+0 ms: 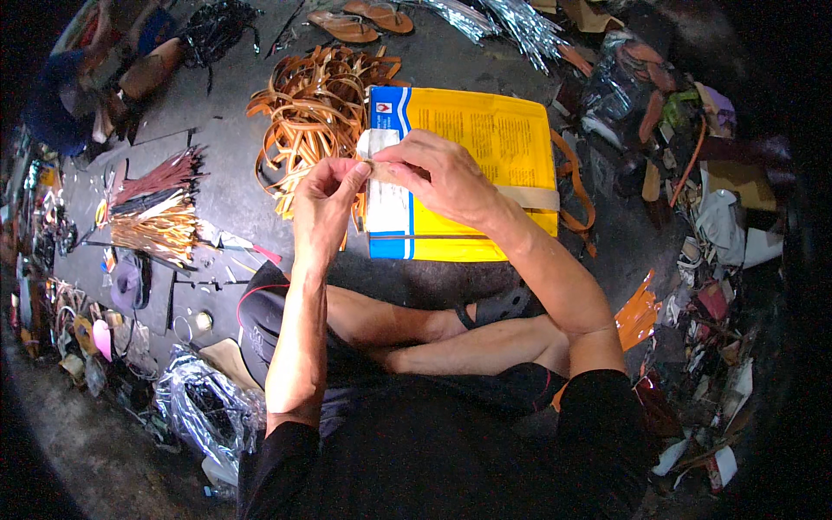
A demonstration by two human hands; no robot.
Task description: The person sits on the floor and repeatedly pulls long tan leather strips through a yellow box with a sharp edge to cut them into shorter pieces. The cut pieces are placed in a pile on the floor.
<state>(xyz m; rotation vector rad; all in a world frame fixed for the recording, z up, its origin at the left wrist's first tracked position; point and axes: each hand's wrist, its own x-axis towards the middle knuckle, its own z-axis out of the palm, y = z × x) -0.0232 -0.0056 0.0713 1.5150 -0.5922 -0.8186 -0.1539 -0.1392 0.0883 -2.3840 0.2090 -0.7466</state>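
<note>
In front of my crossed legs lies a yellow, flat, box-like block [511,121] with a blue and white band at its left side. Over that left edge my two hands meet. My left hand [322,208] pinches with thumb and forefinger, and my right hand [446,178] closes its fingertips just beside it. Between them is the end of a pale beige strap [530,198], which runs out across the block to its right edge. My right hand and forearm hide its middle. A thin dark strip [433,237] lies across the block's near part.
Beyond my left hand sits a heap of tan leather straps [316,95]. Brown sandals [360,22] lie at the far side. Bundled strips [156,208] are on the left, with clear plastic [208,403] nearer. Scraps [719,286] crowd the right. Another person's arm [152,69] shows far left.
</note>
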